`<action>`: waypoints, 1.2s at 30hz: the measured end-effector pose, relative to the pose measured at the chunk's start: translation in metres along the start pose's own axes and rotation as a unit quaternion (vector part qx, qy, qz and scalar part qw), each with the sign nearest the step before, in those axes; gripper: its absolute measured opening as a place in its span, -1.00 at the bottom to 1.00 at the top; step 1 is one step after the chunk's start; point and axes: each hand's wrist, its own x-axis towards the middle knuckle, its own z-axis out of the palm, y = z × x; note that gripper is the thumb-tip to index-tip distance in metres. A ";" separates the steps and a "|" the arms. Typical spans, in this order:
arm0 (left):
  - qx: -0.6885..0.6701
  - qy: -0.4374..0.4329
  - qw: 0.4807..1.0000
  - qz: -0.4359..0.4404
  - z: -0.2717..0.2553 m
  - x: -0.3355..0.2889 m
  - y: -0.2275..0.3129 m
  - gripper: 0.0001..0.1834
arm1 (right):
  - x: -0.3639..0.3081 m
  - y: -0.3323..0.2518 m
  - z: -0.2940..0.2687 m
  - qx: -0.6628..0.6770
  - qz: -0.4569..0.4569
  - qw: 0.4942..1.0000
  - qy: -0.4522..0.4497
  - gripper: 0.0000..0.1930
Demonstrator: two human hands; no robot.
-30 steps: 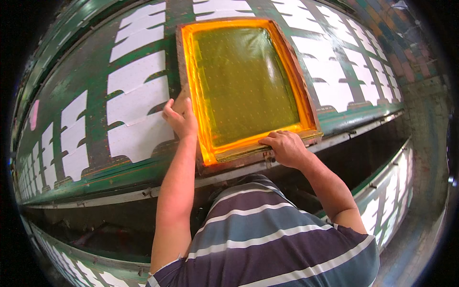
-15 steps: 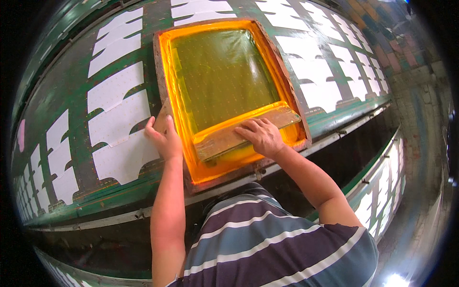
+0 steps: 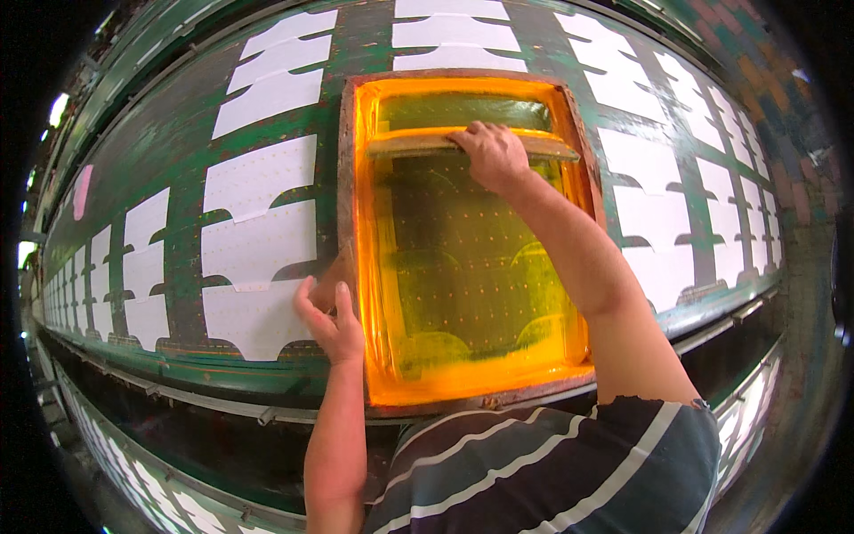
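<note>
A screen-printing frame (image 3: pixel 346 191) with brown wooden sides lies on a long green table. Orange ink coats its inner edges, and the see-through yellowish mesh (image 3: pixel 463 258) shows white pieces beneath. My right hand (image 3: pixel 495 156) is closed over a wooden squeegee (image 3: pixel 414 145), which spans the mesh near the far end. A line of orange ink runs along the squeegee's far side. At the frame's left side, my left hand (image 3: pixel 333 325) grips a brown wooden handle (image 3: pixel 337 274) with thumb and fingers around it.
White cut pieces (image 3: pixel 259 245) with curved notches lie in rows on the green table (image 3: pixel 178 189), left, right and beyond the frame. A metal rail (image 3: pixel 205 407) runs along the near edge. Another table with white pieces (image 3: pixel 169 476) stands behind me.
My right hand has pushed the squeegee from the near end of the mesh to near the far end. My left hand keeps its hold on the handle. The view has shifted.
</note>
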 end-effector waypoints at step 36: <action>0.003 0.010 1.000 0.025 0.002 0.004 -0.006 -0.33 | -0.085 -0.045 -0.079 0.034 0.009 0.980 -0.196 -0.67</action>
